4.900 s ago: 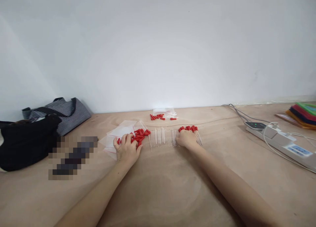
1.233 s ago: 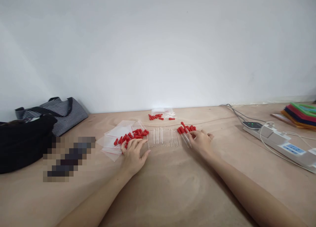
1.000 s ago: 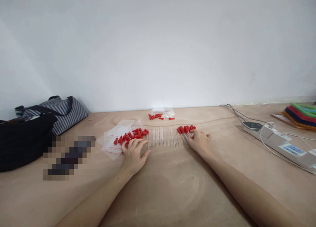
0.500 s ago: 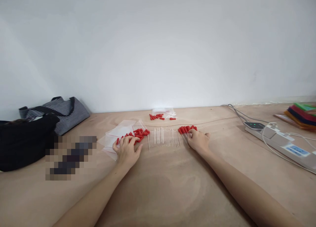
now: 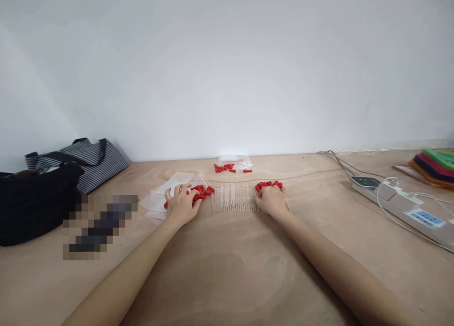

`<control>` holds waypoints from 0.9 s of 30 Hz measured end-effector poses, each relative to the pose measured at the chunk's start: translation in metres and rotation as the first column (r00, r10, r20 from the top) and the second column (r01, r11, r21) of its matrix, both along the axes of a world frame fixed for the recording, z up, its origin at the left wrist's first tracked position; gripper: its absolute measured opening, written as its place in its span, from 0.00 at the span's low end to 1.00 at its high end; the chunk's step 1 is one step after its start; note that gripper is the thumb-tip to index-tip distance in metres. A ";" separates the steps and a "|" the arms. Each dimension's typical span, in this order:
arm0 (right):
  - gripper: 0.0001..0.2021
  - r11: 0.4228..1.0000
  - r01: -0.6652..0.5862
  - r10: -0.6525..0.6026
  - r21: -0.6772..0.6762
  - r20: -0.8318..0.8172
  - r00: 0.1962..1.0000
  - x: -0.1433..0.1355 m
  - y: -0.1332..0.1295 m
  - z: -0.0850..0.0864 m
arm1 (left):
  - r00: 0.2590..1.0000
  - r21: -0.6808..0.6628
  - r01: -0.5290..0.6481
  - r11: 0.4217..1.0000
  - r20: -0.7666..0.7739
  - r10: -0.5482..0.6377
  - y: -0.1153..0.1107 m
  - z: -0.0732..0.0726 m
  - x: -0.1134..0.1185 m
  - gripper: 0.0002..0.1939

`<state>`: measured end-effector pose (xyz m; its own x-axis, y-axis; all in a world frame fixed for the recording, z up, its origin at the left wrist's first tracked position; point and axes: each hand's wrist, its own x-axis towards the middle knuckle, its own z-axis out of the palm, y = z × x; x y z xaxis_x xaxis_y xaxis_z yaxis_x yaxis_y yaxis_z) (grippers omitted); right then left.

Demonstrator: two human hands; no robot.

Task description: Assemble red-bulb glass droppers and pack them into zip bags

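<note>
My left hand (image 5: 181,206) lies with fingers spread over a pile of small red rubber bulbs (image 5: 201,191). That pile rests on clear zip bags (image 5: 175,183). In the middle of the table, thin clear dropper tubes (image 5: 232,198) lie side by side in a row, tips toward me. To the right of that row, several droppers with red bulbs (image 5: 271,184) fitted on their ends lie together. My right hand (image 5: 271,200) is over these, its fingers curled in at the right end of the tube row. What they grip is hidden behind the hand.
Near the wall, more red bulbs (image 5: 224,167) lie by a clear bag (image 5: 234,159). A power strip (image 5: 407,207) with cables and coloured sheets (image 5: 434,165) are at right. A black bag (image 5: 39,203) and a striped bag (image 5: 102,163) sit at left, near a blurred-out object (image 5: 102,226).
My right hand has moved left, from the fitted droppers' side toward the bare tubes. My left hand has shifted slightly forward over the bulb pile.
</note>
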<state>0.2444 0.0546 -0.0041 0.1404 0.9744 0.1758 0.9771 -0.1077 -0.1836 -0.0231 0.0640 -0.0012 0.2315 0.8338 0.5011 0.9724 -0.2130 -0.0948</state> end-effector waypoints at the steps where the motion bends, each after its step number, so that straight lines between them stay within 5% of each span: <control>1: 0.10 0.999 0.016 -0.016 -0.041 0.016 1.000 -0.002 0.003 0.001 | 1.000 -0.012 -0.007 1.000 -0.006 0.007 0.000 0.000 0.001 0.10; 11: 0.08 0.990 0.048 -0.041 -0.134 0.051 0.998 -0.011 0.016 0.001 | 0.999 -0.077 -0.045 0.996 0.022 0.047 0.010 0.003 0.002 0.10; 19: 0.11 0.998 0.005 -0.001 -0.062 0.062 0.998 -0.018 0.005 0.008 | 0.996 -0.085 -0.014 0.996 0.082 0.021 0.014 0.002 0.004 0.05; 23: 0.11 0.974 -0.168 0.153 0.151 0.104 0.983 -0.017 -0.019 0.007 | 0.995 -0.091 0.041 0.995 0.093 -0.032 0.010 0.004 0.005 0.03; 27: 0.08 0.864 -0.434 0.407 0.255 0.152 0.901 -0.010 -0.047 -0.002 | 0.991 -0.085 0.081 0.993 0.110 -0.072 0.008 0.008 0.005 0.03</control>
<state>0.2340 0.0072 -0.0056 -0.3009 0.8471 0.4380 0.9318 0.3590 -0.0542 -0.0185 0.0723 0.0067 0.2456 0.8580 0.4511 0.9565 -0.2902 0.0313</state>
